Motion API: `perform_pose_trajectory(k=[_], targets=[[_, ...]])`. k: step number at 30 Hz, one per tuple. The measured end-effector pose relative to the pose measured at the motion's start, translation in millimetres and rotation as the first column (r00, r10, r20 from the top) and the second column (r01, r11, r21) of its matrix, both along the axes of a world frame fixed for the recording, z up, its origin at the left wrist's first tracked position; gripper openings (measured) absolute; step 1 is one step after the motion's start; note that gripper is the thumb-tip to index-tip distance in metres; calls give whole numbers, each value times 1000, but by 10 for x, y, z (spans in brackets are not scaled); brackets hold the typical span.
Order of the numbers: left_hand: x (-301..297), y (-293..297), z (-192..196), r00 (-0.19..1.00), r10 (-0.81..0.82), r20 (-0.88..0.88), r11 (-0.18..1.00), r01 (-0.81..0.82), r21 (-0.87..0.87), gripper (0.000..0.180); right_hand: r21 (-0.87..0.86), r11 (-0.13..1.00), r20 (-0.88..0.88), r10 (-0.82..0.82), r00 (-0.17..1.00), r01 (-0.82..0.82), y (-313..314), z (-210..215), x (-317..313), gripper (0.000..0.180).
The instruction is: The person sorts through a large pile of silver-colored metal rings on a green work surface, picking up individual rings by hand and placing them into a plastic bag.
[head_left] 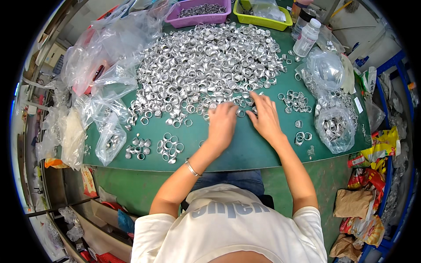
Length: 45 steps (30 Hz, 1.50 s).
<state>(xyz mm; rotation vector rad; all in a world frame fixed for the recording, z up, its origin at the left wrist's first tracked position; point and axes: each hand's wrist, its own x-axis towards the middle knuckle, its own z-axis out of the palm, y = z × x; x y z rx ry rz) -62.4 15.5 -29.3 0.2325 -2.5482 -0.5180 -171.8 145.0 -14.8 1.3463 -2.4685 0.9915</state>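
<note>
A wide heap of silver-coloured metal rings (210,61) covers the middle of the green table (245,151). At its near edge, my left hand (222,125) reaches in among the rings, its fingertips smeared by motion, so whether it grips one cannot be told. Just to the right, my right hand (266,117) lies palm down with thumb and fingers apart, touching loose rings at the heap's edge. A few rings (240,113) lie between the two hands. Smaller groups sit apart: rings (169,147) and chunkier rings (138,148) near the left front, and more rings (295,101) at the right.
Clear plastic bags (109,57) crowd the left side. Bags of rings (335,127) stand at the right, below a white bottle (307,37). A purple basket (199,17) and a yellow-green basket (263,19) line the back. Blue shelving (388,175) flanks the right.
</note>
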Motion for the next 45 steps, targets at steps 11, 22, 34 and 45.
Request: perform_pose_trajectory(k=[11, 22, 34, 45], targets=[[6, 221, 158, 998, -58, -12, 213, 24, 977, 25, -28, 1000, -104, -2, 995, 0, -52, -51, -87, 43], [227, 122, 84, 977, -184, -104, -688, -52, 724, 34, -251, 967, 664, 136, 735, 48, 248, 193, 184, 45], [305, 347, 209, 992, -50, 119, 836, -24, 548, 21, -43, 999, 544, 48, 838, -30, 509, 273, 202, 37], [289, 191, 111, 955, -293, 44, -578, -214, 787, 36, 124, 975, 299, 140, 944, -183, 473, 279, 290, 18]])
